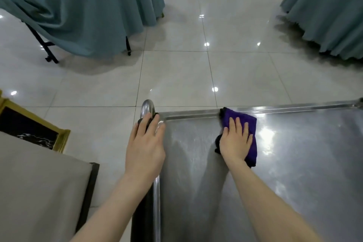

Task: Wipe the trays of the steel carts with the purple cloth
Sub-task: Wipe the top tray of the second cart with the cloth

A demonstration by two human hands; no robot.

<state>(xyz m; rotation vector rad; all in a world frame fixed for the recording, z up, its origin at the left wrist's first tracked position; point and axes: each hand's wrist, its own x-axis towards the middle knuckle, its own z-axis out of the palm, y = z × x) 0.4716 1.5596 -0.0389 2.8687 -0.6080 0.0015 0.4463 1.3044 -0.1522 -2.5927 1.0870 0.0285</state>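
A steel cart's top tray (pixel 294 163) fills the lower right of the head view. The folded purple cloth (pixel 249 124) lies flat on the tray, close to its far rim and left of the middle. My right hand (pixel 235 141) presses on the cloth with straight, spread fingers. My left hand (pixel 145 145) rests on the cart's handle (pixel 147 107) at the tray's far left corner, fingers laid over the bar.
A round table with a teal cloth (pixel 78 10) stands at the far left, another draped table (pixel 330 12) at the far right. A grey-topped counter (pixel 39 182) with a gold-framed dark panel (pixel 29 129) sits at the near left. Glossy tiled floor (pixel 176 68) lies beyond the cart.
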